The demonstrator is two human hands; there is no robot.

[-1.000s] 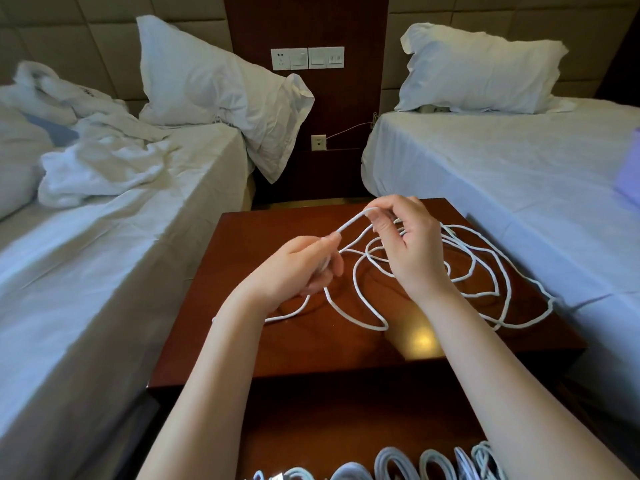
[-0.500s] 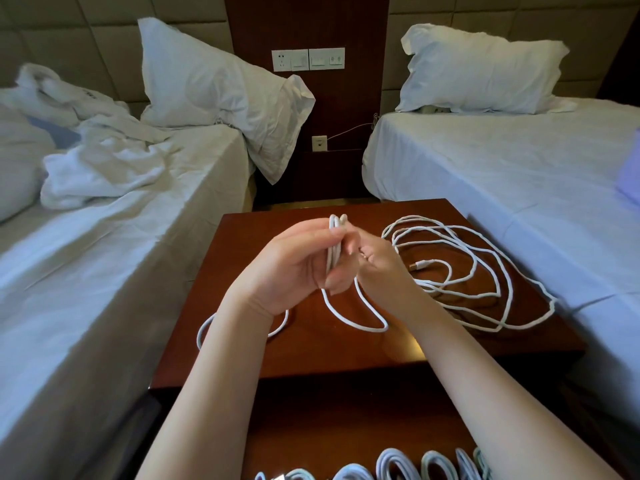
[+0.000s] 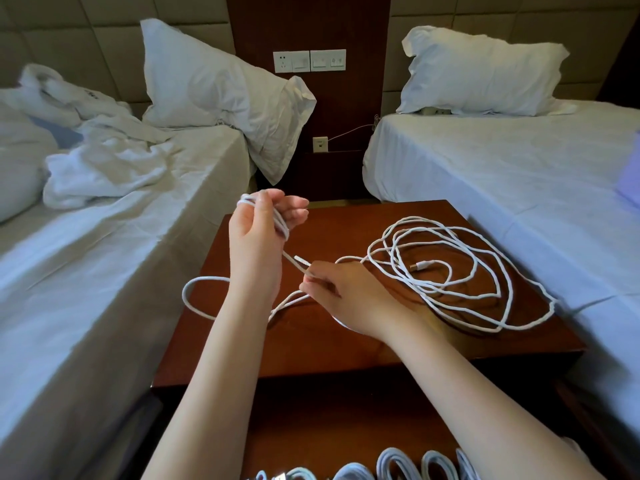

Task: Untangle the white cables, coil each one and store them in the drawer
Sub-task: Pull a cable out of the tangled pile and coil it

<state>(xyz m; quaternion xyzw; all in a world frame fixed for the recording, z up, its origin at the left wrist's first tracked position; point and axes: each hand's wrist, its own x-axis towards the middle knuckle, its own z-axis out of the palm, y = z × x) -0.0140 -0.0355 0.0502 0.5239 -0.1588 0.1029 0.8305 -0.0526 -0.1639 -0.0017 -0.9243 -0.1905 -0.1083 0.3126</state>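
White cable (image 3: 281, 226) is wound in a few turns round the raised left hand (image 3: 258, 233), whose fingers are half curled to keep the turns in place above the far left corner of the bench (image 3: 346, 348). From those turns one strand slants down and to the right, straight into the right hand (image 3: 346, 292), which pinches it between thumb and fingertips just above the benchtop. That short taut stretch is the axis the next wrap depends on: it runs diagonally between the two hands, so the right hand, lower and nearer the body, looks best placed to feed more line up to the left.

A small white plug (image 3: 300, 262) sits right at the pinch; whether it is this strand's own end or belongs to another I cannot tell. A slack loop (image 3: 194, 292) bulges over the bench's left edge toward the bed (image 3: 104, 271), and its path is hidden under the left forearm. To the right lies the loose heap (image 3: 485, 258) of cable, spread flat, close to the right hand and well apart from the left. How many cables it holds, and whether it joins the gripped strand, is hard to trace. Coiled cables (image 3: 394, 464) are cut off by the bottom edge; the drawer round them is too dark to make out.
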